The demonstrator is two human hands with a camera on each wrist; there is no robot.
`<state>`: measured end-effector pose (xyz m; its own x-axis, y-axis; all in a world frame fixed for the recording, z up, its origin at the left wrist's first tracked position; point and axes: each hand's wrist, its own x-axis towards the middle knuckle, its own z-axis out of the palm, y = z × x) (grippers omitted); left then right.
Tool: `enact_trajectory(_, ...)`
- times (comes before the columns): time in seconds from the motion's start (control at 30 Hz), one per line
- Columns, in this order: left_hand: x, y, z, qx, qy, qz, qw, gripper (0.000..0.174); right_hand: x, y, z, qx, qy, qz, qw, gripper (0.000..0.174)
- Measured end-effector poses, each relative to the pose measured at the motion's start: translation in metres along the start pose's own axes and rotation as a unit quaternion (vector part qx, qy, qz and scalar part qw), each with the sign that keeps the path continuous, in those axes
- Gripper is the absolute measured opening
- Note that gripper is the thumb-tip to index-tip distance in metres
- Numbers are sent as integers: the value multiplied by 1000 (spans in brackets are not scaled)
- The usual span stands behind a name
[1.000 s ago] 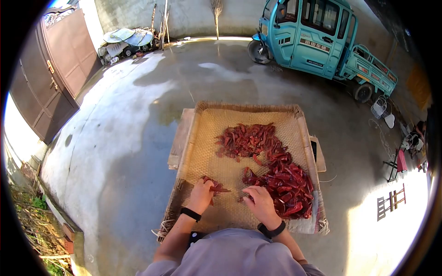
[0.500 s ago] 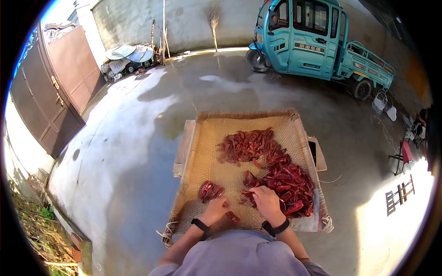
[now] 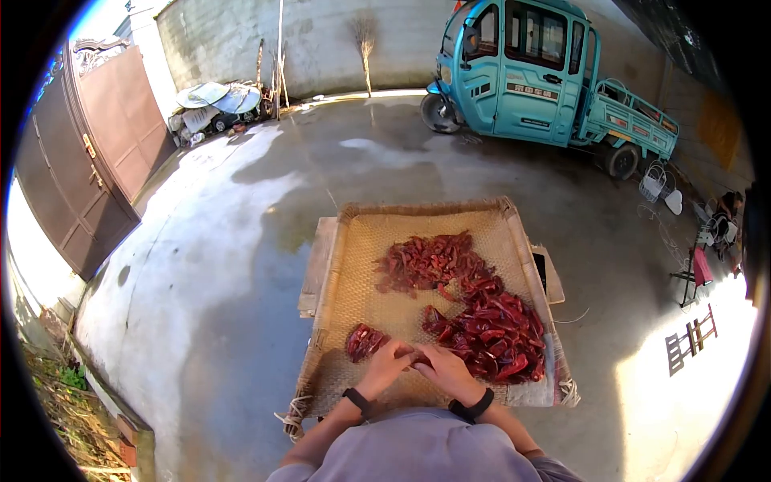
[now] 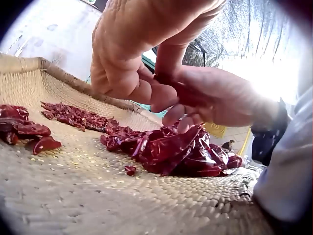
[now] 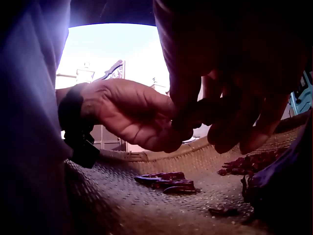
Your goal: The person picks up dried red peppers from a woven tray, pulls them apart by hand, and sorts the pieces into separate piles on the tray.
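Note:
A woven tray (image 3: 353, 273) holds a large pile of red dried chilies (image 3: 482, 325), a thinner spread of chilies (image 3: 422, 261) further back and a small separate heap (image 3: 364, 341) at the near left. My left hand (image 3: 399, 356) and right hand (image 3: 430, 359) meet just above the tray's near part. Together they pinch one chili (image 4: 182, 92) between thumbs and curled fingers. In the left wrist view the left hand (image 4: 132, 63) is above and the right hand (image 4: 215, 100) is beside it. The right wrist view shows the held chili (image 5: 205, 110) only as a dark shape.
The tray rests on a low board (image 3: 317, 257) on a concrete yard. A teal three-wheeled truck (image 3: 538, 72) stands at the back right and a brown gate (image 3: 88, 153) at the left. Clutter (image 3: 213, 100) lies by the far wall, small stands (image 3: 691, 277) at the right.
The left hand left the small heap and drew back toward me. The right hand came off the big pile, and both now meet on one chili.

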<state>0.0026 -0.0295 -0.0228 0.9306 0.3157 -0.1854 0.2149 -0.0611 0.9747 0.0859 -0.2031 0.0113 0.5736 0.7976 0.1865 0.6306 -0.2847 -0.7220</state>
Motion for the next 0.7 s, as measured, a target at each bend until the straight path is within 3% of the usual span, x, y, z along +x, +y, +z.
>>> enact_trajectory(0.03, 2, -3, 0, -16, -1, 1, 1000, 21, 2, 2, 5, 25, -14, 19, 999, 33)
enact_trajectory(0.13, 16, -21, -21, 171, 71, 74, 980, 21, 6, 10, 1, -71, 32, 7, 997, 31)
enact_trajectory(0.2, 22, -31, -41, 360, 162, 115, 911, 23, 10, 17, -12, -100, 127, -22, 987, 24)
enact_trajectory(0.27, 25, -40, -58, 450, 248, 95, 852, 32, 13, 15, -25, -165, 190, -19, 968, 20)
enact_trajectory(0.33, 22, -30, -66, 480, 219, -21, 849, 48, 11, 25, -30, -260, 180, 32, 948, 17)
enact_trajectory(0.4, 19, -29, -69, 461, 184, -53, 866, 53, 4, 35, -29, -304, 131, 89, 939, 26)
enact_trajectory(0.43, 21, -37, -67, 464, 214, -33, 859, 50, -1, 39, -27, -304, 132, 73, 941, 25)
enact_trajectory(0.57, 19, -25, -65, 453, 156, -55, 876, 51, -2, 27, -24, -274, 191, 32, 942, 20)
enact_trajectory(0.67, 31, -45, -68, 390, 179, -90, 899, 51, 3, 12, -24, -184, 167, 14, 968, 17)
enact_trajectory(0.7, 30, -45, -70, 395, 190, -69, 896, 41, 4, 10, -22, -188, 165, -5, 968, 17)
